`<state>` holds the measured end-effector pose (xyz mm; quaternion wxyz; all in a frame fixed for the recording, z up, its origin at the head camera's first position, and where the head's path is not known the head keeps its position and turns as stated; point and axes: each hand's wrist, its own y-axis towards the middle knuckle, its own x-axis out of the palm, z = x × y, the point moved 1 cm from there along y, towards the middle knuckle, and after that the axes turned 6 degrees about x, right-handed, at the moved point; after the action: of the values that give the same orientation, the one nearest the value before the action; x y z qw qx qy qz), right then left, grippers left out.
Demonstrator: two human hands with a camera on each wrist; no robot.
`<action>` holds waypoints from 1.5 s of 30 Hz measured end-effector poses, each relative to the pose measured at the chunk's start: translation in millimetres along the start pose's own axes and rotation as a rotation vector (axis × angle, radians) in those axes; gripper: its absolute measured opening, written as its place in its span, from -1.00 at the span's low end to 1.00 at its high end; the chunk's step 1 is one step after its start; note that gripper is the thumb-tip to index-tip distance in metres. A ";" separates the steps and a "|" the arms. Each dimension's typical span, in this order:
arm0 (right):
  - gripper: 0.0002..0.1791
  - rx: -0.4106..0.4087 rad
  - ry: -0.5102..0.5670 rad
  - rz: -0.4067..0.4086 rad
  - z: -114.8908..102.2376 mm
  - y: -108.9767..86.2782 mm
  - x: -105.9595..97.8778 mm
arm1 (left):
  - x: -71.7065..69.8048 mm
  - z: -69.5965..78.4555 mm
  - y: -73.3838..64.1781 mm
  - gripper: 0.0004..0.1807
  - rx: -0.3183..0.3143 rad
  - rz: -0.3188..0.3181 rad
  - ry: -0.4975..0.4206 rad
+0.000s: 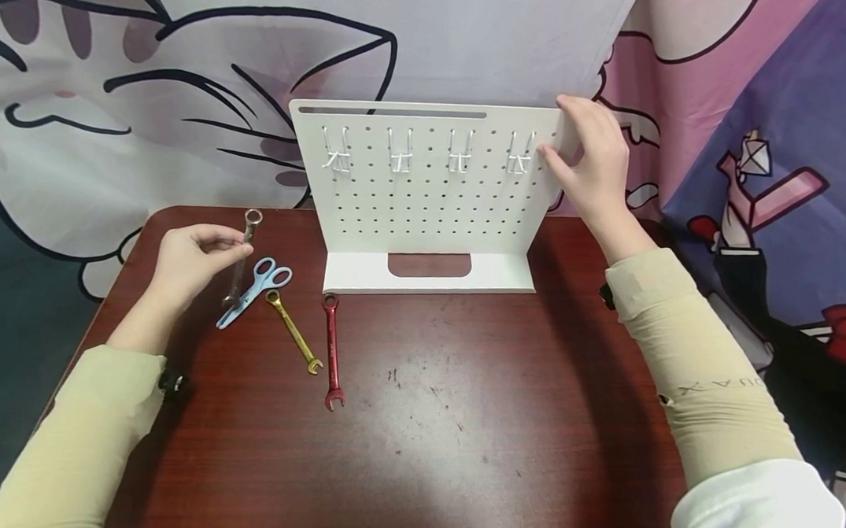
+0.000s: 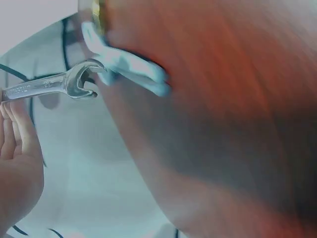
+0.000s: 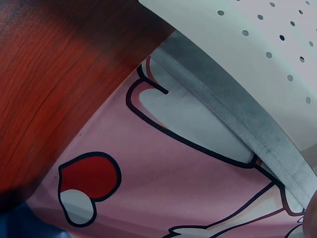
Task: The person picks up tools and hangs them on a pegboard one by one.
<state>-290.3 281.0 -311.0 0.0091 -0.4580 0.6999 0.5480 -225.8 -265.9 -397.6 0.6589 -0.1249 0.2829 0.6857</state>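
My left hand [image 1: 189, 262] pinches a silver combination wrench [image 1: 253, 217] between thumb and fingers, ring end up. In the left wrist view the wrench's open end [image 2: 79, 82] points away from the fingers and overlaps the light-blue scissors [image 2: 136, 69]. My right hand [image 1: 595, 150] grips the upper right edge of a white pegboard [image 1: 429, 244], thumb on its front face. The board stands upright on its foot, with several white wire hooks [image 1: 401, 161] in a row. In the right wrist view the board's perforated panel [image 3: 247, 59] shows, the hand barely at the edge.
A yellow wrench [image 1: 294, 334] and a red wrench [image 1: 332, 351] lie on the brown wooden table [image 1: 459, 436], near the scissors and in front of the board. A printed cloth [image 1: 213, 171] hangs behind the table and to its right.
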 end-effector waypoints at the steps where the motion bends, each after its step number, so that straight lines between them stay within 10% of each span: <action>1: -0.41 -0.001 0.000 0.000 0.0 -0.2 -0.1 | 2.2 4.0 0.5 -0.81 0.000 0.009 -0.014; 24: -0.42 -0.010 -0.005 0.009 1.6 -1.0 -1.7 | 52.9 83.5 25.3 -0.87 0.062 0.019 -0.274; 45: -0.41 -0.003 -0.007 0.002 0.7 -0.4 0.8 | 78.8 82.5 50.8 -0.78 0.079 0.054 -0.305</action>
<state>-290.9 281.0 -312.0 0.0102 -0.4555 0.6995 0.5505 -266.6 -153.3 -362.4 0.6800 0.0142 0.2097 0.7025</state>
